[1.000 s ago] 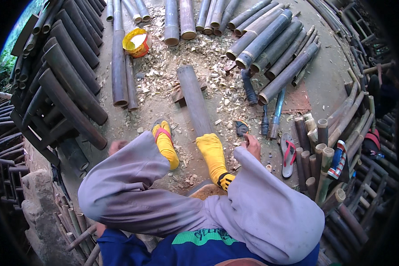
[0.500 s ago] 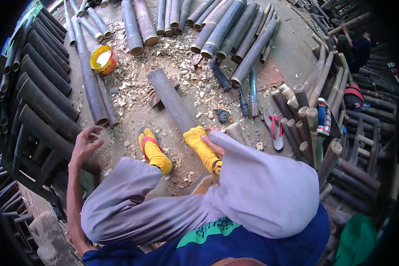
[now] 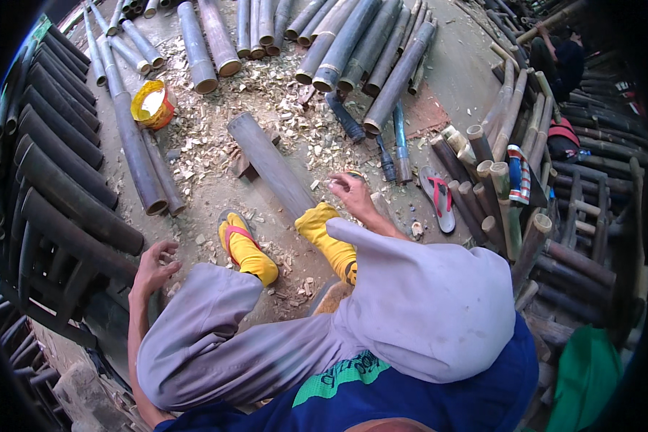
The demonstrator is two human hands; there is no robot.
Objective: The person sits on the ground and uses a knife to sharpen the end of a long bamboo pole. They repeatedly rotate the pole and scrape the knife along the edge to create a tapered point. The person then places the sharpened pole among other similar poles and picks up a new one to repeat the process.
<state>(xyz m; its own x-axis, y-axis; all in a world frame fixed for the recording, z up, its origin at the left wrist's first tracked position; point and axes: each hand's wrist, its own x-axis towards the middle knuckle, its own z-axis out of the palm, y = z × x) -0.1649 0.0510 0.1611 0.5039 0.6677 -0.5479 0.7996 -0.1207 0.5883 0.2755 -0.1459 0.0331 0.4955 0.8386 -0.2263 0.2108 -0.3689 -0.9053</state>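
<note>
The right hand reaches over the knee to the near end of a grey bamboo pole lying on a wood block; its fingers are curled narrow, and whether they pinch anything cannot be told. The left hand rests low by the dark bamboo rack, fingers loosely spread, holding nothing. Feet in yellow socks flank the pole's end. Shavings litter the floor. A yellow bucket stands far left, a sandal lies right, and stacked poles crowd beyond.
</note>
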